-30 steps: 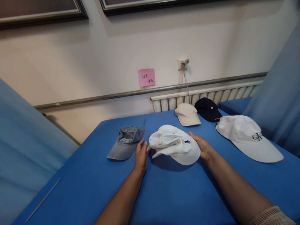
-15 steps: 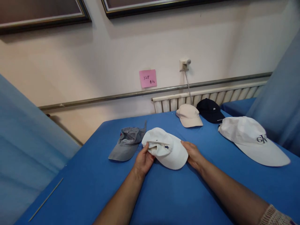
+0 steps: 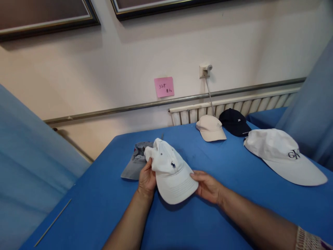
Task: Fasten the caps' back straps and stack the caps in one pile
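A white baseball cap (image 3: 173, 173) with a small dark embroidered logo is held between my two hands, its brim tilted toward me. My left hand (image 3: 147, 177) grips the crown's left side, thumb on the outside and the other fingers partly hidden behind it. With thumb on top, my right hand (image 3: 206, 185) pinches the right edge of the brim. Behind the white cap, to its left, lies a grey cap (image 3: 131, 168), partly covered by it from this view.
On the blue-covered table (image 3: 99, 208) sit a beige cap (image 3: 211, 128), a navy cap (image 3: 235, 122) and a large white cap (image 3: 281, 156) with black letters. A thin stick (image 3: 53, 222) lies at the left. Blue curtains (image 3: 28, 166) hang at both sides; a radiator (image 3: 229, 103) runs along the wall.
The white cap has moved left and nearer to me and has turned, so its front and brim now face me more. Both hands moved with it, keeping their hold.
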Available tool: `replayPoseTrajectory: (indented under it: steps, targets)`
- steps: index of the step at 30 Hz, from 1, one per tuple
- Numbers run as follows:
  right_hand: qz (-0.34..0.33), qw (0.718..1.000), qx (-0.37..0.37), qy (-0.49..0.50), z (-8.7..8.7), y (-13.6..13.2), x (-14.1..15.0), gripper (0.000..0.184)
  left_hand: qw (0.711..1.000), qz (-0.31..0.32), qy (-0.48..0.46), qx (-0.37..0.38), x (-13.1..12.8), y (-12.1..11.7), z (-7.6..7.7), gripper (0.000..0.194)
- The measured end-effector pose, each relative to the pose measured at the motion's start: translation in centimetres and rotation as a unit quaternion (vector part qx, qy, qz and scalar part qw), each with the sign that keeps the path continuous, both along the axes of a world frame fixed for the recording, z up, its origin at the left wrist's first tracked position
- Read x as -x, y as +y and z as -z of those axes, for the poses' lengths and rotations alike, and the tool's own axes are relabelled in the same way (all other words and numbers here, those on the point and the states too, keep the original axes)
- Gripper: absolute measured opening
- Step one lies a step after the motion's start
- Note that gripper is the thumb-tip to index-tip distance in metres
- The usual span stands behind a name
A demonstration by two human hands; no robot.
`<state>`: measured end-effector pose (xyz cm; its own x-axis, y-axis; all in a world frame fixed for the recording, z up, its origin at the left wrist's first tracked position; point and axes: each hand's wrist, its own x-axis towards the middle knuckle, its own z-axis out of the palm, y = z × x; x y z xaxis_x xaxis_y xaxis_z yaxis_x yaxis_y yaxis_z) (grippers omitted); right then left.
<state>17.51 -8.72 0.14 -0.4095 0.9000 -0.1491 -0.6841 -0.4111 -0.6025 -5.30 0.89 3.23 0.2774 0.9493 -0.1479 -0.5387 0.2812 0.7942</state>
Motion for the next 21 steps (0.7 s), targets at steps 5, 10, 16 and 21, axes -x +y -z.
replayPoseTrajectory:
  steps: [5, 10, 16, 21]
  targets:
    - [0.008, 1.000, -0.003, 0.001, -0.8, -0.3, 0.5, 0.032, 0.998, -0.044, -0.015, -0.048, 1.2, 0.1, -1.4, 0.039]
    - [0.113, 0.994, 0.010, 0.005, -0.2, 0.4, 0.8, 0.027, 0.995, -0.054, -0.045, -0.078, 0.2, -0.2, -1.4, 0.037]
    - [0.186, 0.982, 0.017, -0.009, 0.9, 1.3, 0.3, 0.036, 0.989, 0.127, 0.027, 0.074, -3.8, -2.2, 1.2, 0.040]
    - [0.188, 0.982, -0.014, -0.026, 0.7, 1.5, 0.4, 0.041, 0.996, 0.076, 0.023, 0.030, -5.2, -3.1, 1.1, 0.028]
